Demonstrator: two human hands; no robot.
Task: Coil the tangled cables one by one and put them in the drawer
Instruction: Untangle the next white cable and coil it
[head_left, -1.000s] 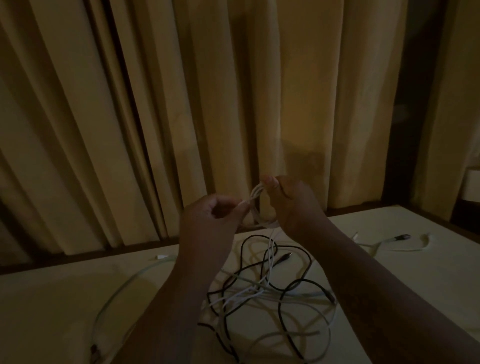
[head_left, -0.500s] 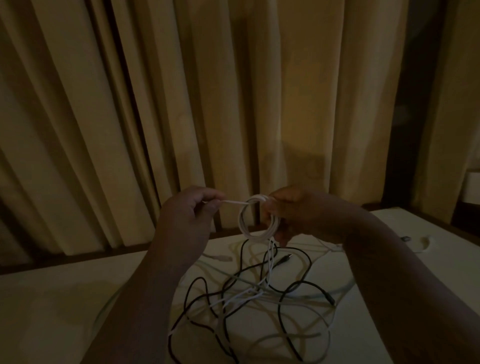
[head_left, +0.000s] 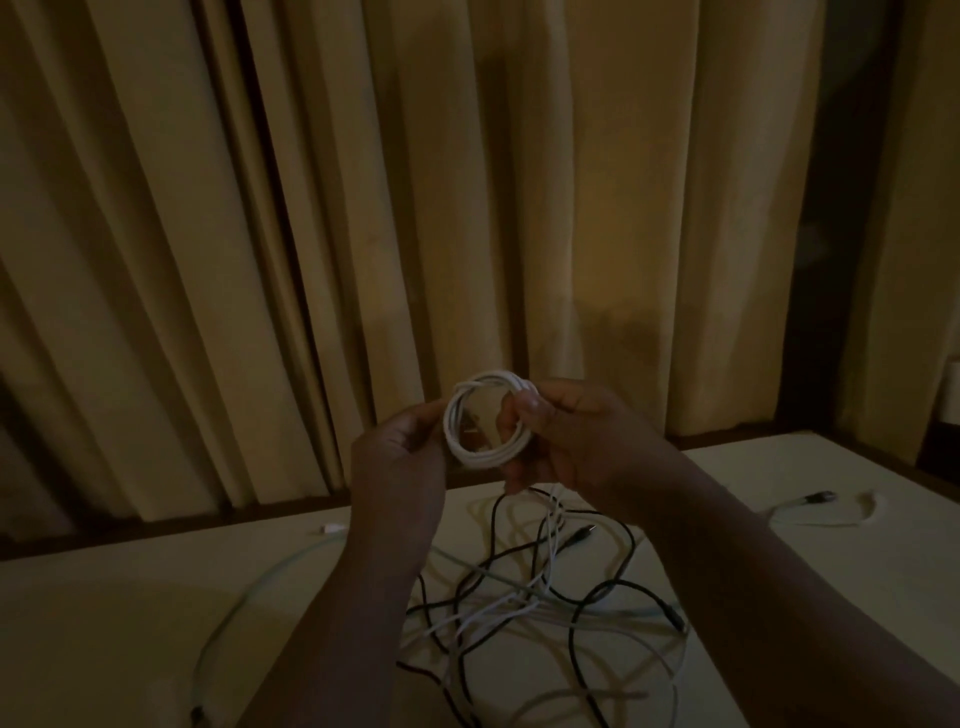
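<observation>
The person holds a white coil of cable up in the air above the table, in front of the pleated beige curtain. The right hand grasps the coil's right side, thumb and curled fingers pinched round the stacked loops. The left hand is at the coil's left edge with its fingers curled against the rim, gripping it there, though in the dim light the exact finger placement is hard to make out. The loops form a neat ring, roughly upright and facing the camera. From under the right hand a loose white strand hangs down to the table and runs into the tangle of black and white cables lying below and between the forearms. A pale greenish cable curves across the table to the left of the tangle, with a small white plug near the far edge. Well apart on the right lies another light cable with a dark connector end
</observation>
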